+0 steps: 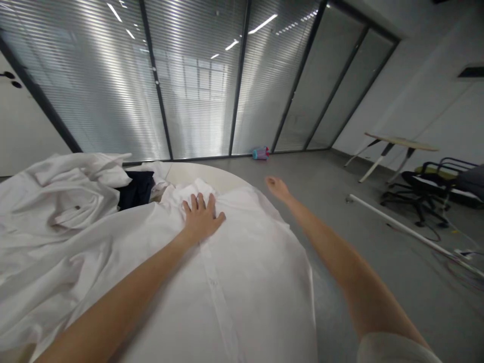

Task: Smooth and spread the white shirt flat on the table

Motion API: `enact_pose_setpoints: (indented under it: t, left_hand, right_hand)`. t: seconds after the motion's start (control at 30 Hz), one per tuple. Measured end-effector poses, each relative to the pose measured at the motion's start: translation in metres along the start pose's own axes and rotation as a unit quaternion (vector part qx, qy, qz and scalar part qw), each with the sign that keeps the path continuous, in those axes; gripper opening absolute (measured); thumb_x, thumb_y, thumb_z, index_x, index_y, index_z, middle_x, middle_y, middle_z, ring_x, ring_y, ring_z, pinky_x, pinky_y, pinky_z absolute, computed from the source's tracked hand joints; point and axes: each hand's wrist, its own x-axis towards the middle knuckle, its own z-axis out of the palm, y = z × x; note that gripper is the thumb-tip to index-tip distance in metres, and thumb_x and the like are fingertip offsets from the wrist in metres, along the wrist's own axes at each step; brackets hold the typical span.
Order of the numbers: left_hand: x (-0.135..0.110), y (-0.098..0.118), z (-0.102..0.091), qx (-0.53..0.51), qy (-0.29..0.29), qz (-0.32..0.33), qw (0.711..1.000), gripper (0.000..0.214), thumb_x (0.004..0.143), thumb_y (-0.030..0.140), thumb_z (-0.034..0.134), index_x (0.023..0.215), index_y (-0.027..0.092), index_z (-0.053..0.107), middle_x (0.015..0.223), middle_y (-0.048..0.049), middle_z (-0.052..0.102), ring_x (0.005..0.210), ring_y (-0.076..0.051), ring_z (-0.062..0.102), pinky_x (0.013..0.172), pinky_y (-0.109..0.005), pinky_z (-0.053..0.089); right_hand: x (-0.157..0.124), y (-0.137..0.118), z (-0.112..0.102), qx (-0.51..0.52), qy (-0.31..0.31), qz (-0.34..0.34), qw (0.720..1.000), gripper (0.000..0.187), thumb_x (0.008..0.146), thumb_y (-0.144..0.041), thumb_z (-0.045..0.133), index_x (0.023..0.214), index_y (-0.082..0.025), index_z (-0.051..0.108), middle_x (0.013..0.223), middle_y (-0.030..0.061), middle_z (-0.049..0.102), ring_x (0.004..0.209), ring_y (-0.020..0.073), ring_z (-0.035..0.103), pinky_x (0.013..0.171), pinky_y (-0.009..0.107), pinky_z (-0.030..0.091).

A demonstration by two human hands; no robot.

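A white button shirt (257,252) lies spread over a round table (204,174), its button strip running toward me and its right side hanging past the edge. My left hand (200,217) presses flat on it near the collar end, fingers apart. Out beyond the table's right edge, over the floor, is my right hand (278,187). Its fingers are curled closed, and whatever may be inside them is hidden. Left of the shirt sits a heap of crumpled white cloth (64,191), with a dark navy piece of cloth (136,189) tucked beside it.
Glass partitions with blinds (196,101) stand behind the table. A blue and pink item (260,153) lies on the floor there. To the right are a light-topped table (401,141), a black wheeled chair (423,189), and a long white bar (408,232) with cables on the grey floor.
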Motion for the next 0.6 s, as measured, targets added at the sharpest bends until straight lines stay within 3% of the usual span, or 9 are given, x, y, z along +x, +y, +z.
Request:
enact_pose_setpoints:
  t: [0.1,0.17,0.23,0.33,0.47,0.6]
  left_hand:
    - [0.0,0.001,-0.001,0.001,-0.003,-0.007,1.0,0.084,0.095,0.064,0.04,0.159,0.011,0.029,0.163,-0.0297,0.025,0.151,-0.052,0.016,0.115,-0.07,0.016]
    - [-0.001,0.0,-0.002,-0.002,-0.005,-0.016,1.0,0.086,0.094,0.066,0.04,0.159,0.012,0.031,0.163,-0.0286,0.025,0.151,-0.051,0.016,0.116,-0.068,0.017]
    - [-0.001,-0.001,-0.003,-0.006,-0.005,-0.03,1.0,0.087,0.092,0.069,0.041,0.159,0.014,0.032,0.163,-0.0274,0.026,0.151,-0.05,0.017,0.117,-0.067,0.017]
    - [0.001,-0.006,-0.004,-0.018,-0.006,-0.047,0.999,0.086,0.092,0.072,0.04,0.158,0.017,0.036,0.164,-0.0252,0.027,0.151,-0.048,0.019,0.118,-0.065,0.017]
    - [0.005,-0.014,-0.005,-0.048,-0.019,-0.047,0.998,0.078,0.094,0.073,0.034,0.156,0.025,0.04,0.166,-0.0189,0.026,0.152,-0.046,0.02,0.12,-0.062,0.018]
    - [-0.009,-0.029,-0.014,-0.067,-0.013,0.023,0.997,0.065,0.102,0.056,0.034,0.155,0.02,0.042,0.163,-0.017,0.035,0.154,-0.037,0.022,0.122,-0.056,0.022]
  right_hand:
    - [-0.018,-0.045,0.012,0.015,-0.018,-0.087,0.996,0.066,0.106,-0.058,0.017,0.152,-0.021,0.047,0.159,0.0101,0.043,0.147,0.0225,0.038,0.121,0.039,0.032]
    - [-0.041,-0.071,0.021,0.001,-0.058,-0.141,0.988,0.076,0.101,-0.07,0.018,0.159,-0.024,0.035,0.167,0.0071,0.026,0.154,0.0267,0.025,0.125,0.044,0.021]
    - [-0.062,-0.087,0.028,-0.024,-0.108,-0.151,0.982,0.082,0.097,-0.076,0.018,0.162,-0.026,0.028,0.17,0.0062,0.017,0.156,0.0314,0.016,0.125,0.05,0.015]
    - [-0.079,-0.092,0.036,-0.051,-0.151,-0.123,0.979,0.086,0.096,-0.077,0.017,0.163,-0.023,0.025,0.17,0.0086,0.014,0.156,0.0324,0.01,0.126,0.052,0.011]
    - [-0.078,-0.086,0.04,-0.061,-0.144,-0.116,0.981,0.086,0.097,-0.075,0.018,0.163,-0.021,0.025,0.17,0.0098,0.015,0.157,0.0309,0.011,0.126,0.05,0.012]
    - [-0.075,-0.084,0.041,-0.073,-0.131,-0.124,0.981,0.085,0.097,-0.075,0.019,0.162,-0.021,0.026,0.169,0.01,0.017,0.156,0.0303,0.013,0.125,0.05,0.013]
